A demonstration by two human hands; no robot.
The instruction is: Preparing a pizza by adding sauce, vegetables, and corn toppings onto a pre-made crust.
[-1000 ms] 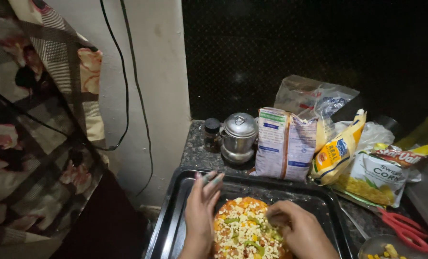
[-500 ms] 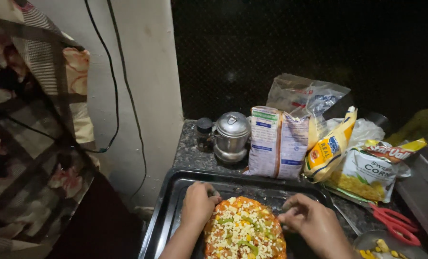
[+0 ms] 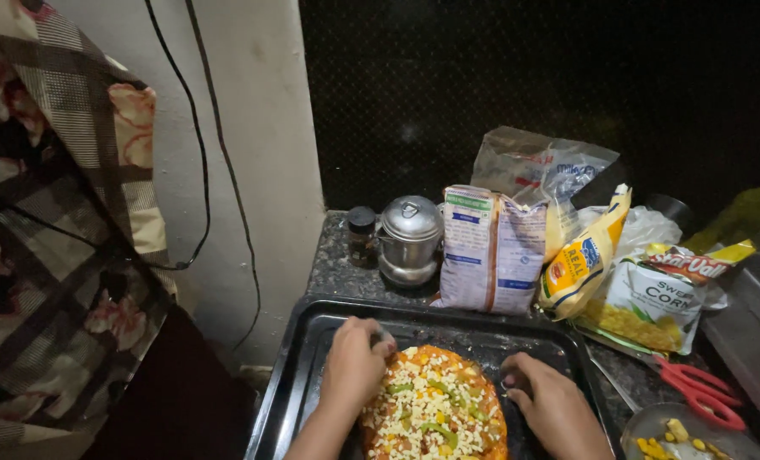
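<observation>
Both hands now curl against a topped pizza (image 3: 435,409) in a black tray (image 3: 308,358) on the counter; a second earlier the left hand (image 3: 354,368) lay flat with fingers spread. Left fingers press its left rim, and the right hand (image 3: 550,405) cups its right edge, suggesting it is being shifted. Behind stand a steel pot (image 3: 409,238), a blue-and-white packet (image 3: 491,251), a yellow pouch (image 3: 580,260), a corn bag (image 3: 653,298) and red scissors (image 3: 699,392).
</observation>
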